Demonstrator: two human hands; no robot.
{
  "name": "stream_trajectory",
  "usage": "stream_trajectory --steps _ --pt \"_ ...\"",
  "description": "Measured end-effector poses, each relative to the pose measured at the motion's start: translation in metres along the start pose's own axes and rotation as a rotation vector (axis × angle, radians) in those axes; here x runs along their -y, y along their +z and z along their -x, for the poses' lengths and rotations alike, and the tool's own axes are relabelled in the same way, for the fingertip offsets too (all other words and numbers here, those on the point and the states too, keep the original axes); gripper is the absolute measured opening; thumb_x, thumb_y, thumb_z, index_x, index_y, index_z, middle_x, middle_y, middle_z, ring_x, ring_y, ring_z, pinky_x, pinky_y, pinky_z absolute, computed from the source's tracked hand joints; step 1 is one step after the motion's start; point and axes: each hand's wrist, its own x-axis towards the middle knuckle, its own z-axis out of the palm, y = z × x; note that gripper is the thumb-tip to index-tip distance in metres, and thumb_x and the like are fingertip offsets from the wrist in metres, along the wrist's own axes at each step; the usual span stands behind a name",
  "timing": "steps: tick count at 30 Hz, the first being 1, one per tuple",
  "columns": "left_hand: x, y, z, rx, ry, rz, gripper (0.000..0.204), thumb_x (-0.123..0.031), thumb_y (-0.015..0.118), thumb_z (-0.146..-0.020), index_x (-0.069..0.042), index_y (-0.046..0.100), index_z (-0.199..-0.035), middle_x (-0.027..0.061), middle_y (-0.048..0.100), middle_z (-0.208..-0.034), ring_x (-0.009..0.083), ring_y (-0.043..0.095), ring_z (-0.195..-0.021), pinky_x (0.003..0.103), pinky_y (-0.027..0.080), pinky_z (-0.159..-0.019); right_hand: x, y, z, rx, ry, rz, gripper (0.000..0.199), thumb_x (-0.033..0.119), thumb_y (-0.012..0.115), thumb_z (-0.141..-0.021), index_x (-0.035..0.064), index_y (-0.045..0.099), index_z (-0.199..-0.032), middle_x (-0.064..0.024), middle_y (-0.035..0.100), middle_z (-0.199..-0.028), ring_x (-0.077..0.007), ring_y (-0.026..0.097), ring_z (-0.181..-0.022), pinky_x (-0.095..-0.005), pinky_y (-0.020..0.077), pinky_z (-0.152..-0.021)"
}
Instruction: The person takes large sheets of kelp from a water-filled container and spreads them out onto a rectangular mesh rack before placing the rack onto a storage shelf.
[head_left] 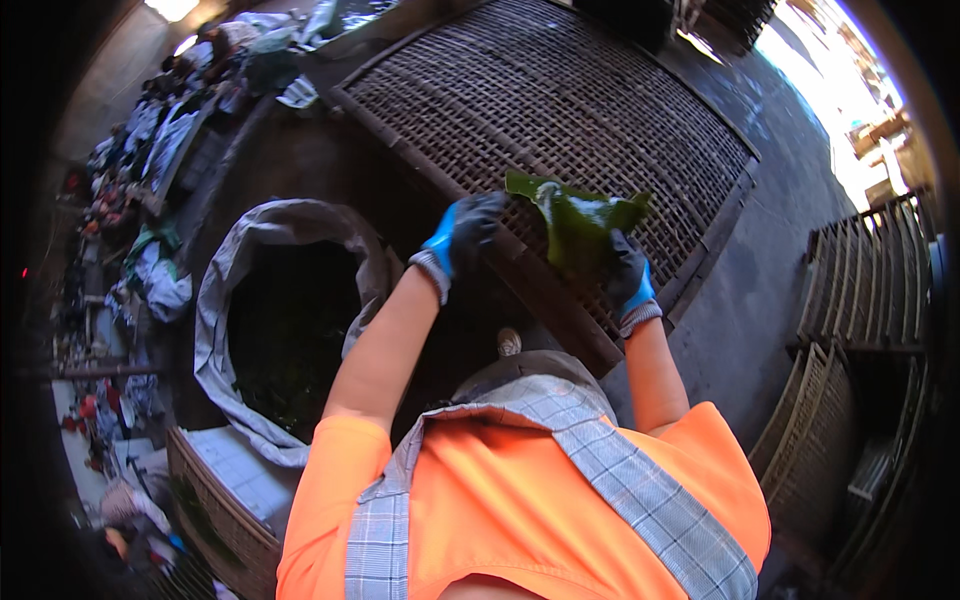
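Observation:
A glossy, wet-looking green sheet (pixel 585 215), limp and leaf-like, hangs between my hands over the near side of a woven slatted rack (pixel 560 90). My left hand (pixel 468 232), in a blue and black glove, is closed at the sheet's left corner; its fingertips are partly hidden. At the opposite edge, the fingers of my right hand (pixel 630 272), gloved alike, grip the sheet. Its lower part droops toward the rack's dark front rail (pixel 560 310). Left of my left forearm stands a large grey open sack (pixel 215 310) with dark green material inside.
Below the sack is a woven basket (pixel 225 530) beside a white panel (pixel 245 470). Heaped cloths and clutter (pixel 150 190) line the left side. Slatted racks (pixel 870 270) stand at the right, with woven panels (pixel 810 420) leaning under them. My shoe (pixel 509 342) is near the rack.

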Motion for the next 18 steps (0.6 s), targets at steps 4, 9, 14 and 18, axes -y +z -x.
stream_trajectory --steps 4,9,14,18 --pt "0.022 -0.062 0.01 -0.346 -0.258 0.224 0.036 -0.035 0.055 -0.091 -0.012 0.05 -0.118 0.0068 0.059 -0.11 0.0197 0.058 -0.099 0.035 0.047 -0.085 -0.016 -0.017 0.012 -0.511 -0.116 0.472 0.041 0.019 0.062 -0.087 0.0019 0.05 -0.122 -0.0055 0.062 -0.101 -0.0147 0.059 -0.085 -0.0308 0.0494 -0.076" --pt "0.034 -0.093 -0.021 -0.344 -0.382 0.127 0.04 -0.037 0.055 -0.091 -0.008 0.051 -0.119 0.0101 0.062 -0.104 0.0209 0.061 -0.091 0.034 0.05 -0.079 -0.015 -0.013 -0.001 -0.842 -0.626 0.96 0.047 0.007 0.061 -0.087 -0.004 0.043 -0.129 -0.0124 0.062 -0.103 -0.0165 0.059 -0.091 -0.0285 0.049 -0.079" --pt "0.008 -0.061 -0.111 0.003 -0.03 -0.078 0.028 -0.019 0.059 -0.092 -0.003 0.058 -0.114 0.0057 0.064 -0.097 0.0125 0.06 -0.085 0.026 0.048 -0.075 -0.02 0.013 -0.023 -0.897 -0.424 1.251 0.057 0.024 0.069 -0.082 -0.0008 0.046 -0.128 -0.0191 0.062 -0.106 -0.0275 0.063 -0.092 -0.0359 0.0503 -0.079" --pt "-0.01 -0.046 -0.166 0.348 0.257 -0.545 0.028 -0.016 0.06 -0.089 0.003 0.059 -0.109 0.0128 0.065 -0.098 0.0222 0.062 -0.088 0.032 0.05 -0.08 -0.044 0.04 -0.055 -1.18 -0.027 1.678 0.054 0.038 0.067 -0.08 0.0067 0.054 -0.122 -0.0205 0.063 -0.106 -0.0355 0.061 -0.096 -0.0457 0.0496 -0.076"
